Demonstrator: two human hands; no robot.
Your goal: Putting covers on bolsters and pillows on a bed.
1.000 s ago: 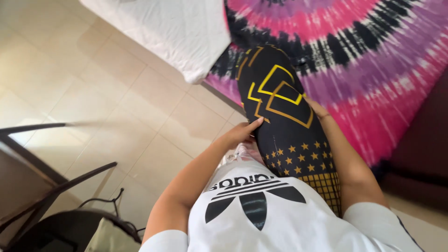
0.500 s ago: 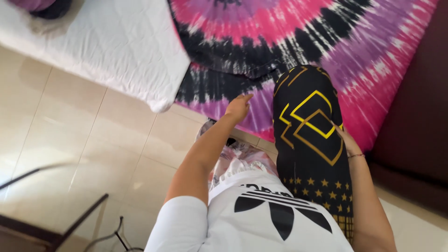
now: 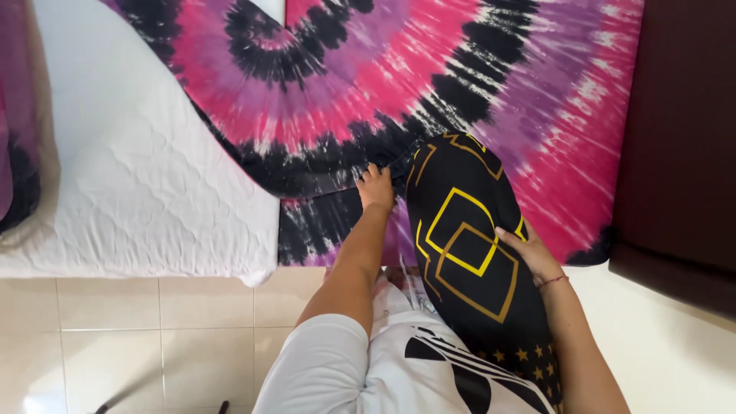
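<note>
A long black pillow [image 3: 468, 253] with gold square outlines and small gold stars leans from my chest up onto the bed. My left hand [image 3: 376, 188] presses on the pink, purple and black tie-dye sheet [image 3: 368, 92] right beside the pillow's upper left edge, fingers bunched at the cloth. On the pillow's right side rests my right hand [image 3: 529, 249], gripping its edge; a thin bracelet circles that wrist. I wear a white shirt with a black emblem.
A bare white quilted mattress [image 3: 146, 184] shows at the left where the sheet is pulled back. A dark brown wooden bed frame [image 3: 682, 153] runs along the right. Pale floor tiles [image 3: 138, 337] lie below the mattress corner.
The view has swung up over the bed. Both hands carried the pillow forward; its top now lies on the tie-dye sheet, and my left hand moved from the pillow's side to the sheet.
</note>
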